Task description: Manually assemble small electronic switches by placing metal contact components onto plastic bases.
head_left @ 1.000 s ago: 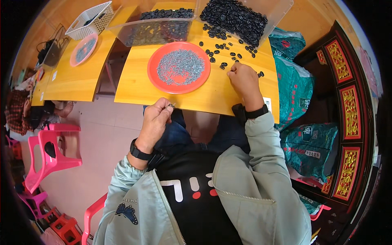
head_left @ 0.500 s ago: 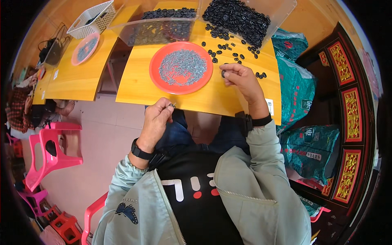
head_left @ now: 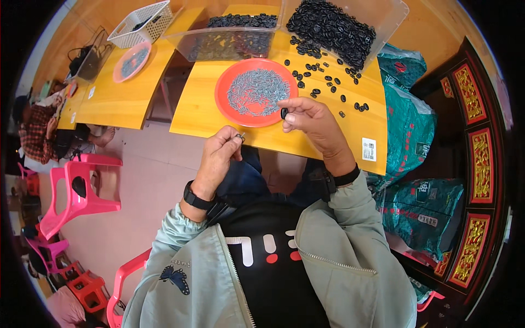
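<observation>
My left hand [head_left: 220, 158] is closed in a pinch over the table's near edge, with a small silvery pin [head_left: 242, 135] sticking out between thumb and forefinger. Something dark sits at the pin's base, too small to make out. To its right, my right hand [head_left: 317, 127] pinches a small black oval piece [head_left: 284, 113] just off the near right rim of the red plate [head_left: 223, 106]. Many loose silvery pins [head_left: 257, 87] lie spread in that plate. Scattered black oval pieces [head_left: 329, 83] lie on the yellow table [head_left: 194, 112] beyond my right hand.
Two clear bins, one upright [head_left: 232, 46] and one tipped toward me [head_left: 383, 38], hold heaps of black pieces. Leftward are a pink plate [head_left: 124, 77] and a white basket [head_left: 121, 39]. Green sacks [head_left: 407, 117] stand at the right. A person [head_left: 38, 128] sits far left near pink stools [head_left: 82, 186].
My right hand has come left and nearer to my left hand, carrying the black oval piece away from the scattered ones. The whole view has shifted slightly. My left hand keeps its pinch.
</observation>
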The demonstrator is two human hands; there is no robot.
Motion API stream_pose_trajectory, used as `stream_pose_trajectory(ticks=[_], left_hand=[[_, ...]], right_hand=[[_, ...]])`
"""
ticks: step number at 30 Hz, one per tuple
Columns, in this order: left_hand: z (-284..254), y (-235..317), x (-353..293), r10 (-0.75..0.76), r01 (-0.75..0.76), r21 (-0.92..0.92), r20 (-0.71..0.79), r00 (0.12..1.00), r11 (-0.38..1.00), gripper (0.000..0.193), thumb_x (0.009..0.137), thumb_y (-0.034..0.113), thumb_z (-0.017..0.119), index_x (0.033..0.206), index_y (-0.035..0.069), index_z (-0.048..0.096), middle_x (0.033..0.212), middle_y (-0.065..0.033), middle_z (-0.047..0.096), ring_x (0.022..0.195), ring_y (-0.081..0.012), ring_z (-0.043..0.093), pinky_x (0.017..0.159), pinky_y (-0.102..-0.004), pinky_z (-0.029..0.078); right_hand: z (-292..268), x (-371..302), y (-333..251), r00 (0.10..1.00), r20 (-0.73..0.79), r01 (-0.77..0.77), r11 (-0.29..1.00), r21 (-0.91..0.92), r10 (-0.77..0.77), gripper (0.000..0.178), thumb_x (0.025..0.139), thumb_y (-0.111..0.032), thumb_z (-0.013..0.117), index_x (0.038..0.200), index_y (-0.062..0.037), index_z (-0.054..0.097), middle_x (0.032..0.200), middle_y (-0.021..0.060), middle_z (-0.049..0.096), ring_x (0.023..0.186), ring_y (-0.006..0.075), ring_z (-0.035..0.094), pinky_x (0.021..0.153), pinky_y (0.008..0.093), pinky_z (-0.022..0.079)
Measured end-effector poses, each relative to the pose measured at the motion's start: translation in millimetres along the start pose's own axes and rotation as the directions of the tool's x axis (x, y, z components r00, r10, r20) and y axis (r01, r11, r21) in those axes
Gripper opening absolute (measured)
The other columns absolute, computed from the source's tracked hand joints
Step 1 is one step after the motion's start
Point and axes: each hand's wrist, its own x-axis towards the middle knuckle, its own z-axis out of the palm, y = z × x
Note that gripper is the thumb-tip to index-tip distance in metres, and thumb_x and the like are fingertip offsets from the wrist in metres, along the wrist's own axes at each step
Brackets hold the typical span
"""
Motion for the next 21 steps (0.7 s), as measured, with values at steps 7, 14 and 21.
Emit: stream_pose_trajectory(ticks=[7, 14, 21], left_hand=[[9.8, 16.8, 3.9, -0.016, 0.016, 0.012, -0.020, 1.000, 1.000, 0.012, 0.087, 0.015, 0.049, 0.081, 0.006, 0.050, 0.063, -0.0024, 0.052, 0.056, -0.0114, 0.051, 0.055, -0.0229, 0.040], [28.6, 42.1, 9.5, 0.019, -0.019, -0.013, 0.012, 1.000, 1.000, 0.012, 0.086, 0.017, 0.049, 0.082, 0.005, 0.050, 0.064, -0.0047, 0.054, 0.057, -0.0139, 0.053, 0.055, -0.0236, 0.042], [55.1, 55.5, 23.0, 0.025, -0.020, -0.062, 0.083, 0.996, 0.998, 0.010, 0.087, 0.015, 0.050, 0.082, 0.005, 0.051, 0.064, -0.0021, 0.052, 0.056, -0.0111, 0.052, 0.054, -0.0225, 0.040]], right_hand=[[-3.8, -3.9, -1.3, 0.998, 0.017, 0.048, 0.974, 0.220, -0.053, 0.025, 0.084, -0.002, 0.055, 0.109, 0.0017, 0.058, 0.086, 0.0037, 0.060, 0.074, 0.0101, 0.059, 0.074, 0.0228, 0.048], [-8.0, -10.5, -3.9, 0.990, -0.030, 0.144, 0.980, 0.139, -0.141, 0.022, 0.085, -0.004, 0.058, 0.106, 0.0024, 0.059, 0.081, 0.0040, 0.061, 0.072, 0.0114, 0.059, 0.070, 0.0236, 0.049], [-17.8, -10.2, -3.9, 0.973, -0.188, 0.166, 0.972, 0.166, -0.134, 0.015, 0.089, -0.013, 0.057, 0.094, 0.0000, 0.061, 0.074, 0.0029, 0.060, 0.060, 0.0086, 0.057, 0.056, 0.0216, 0.048]])
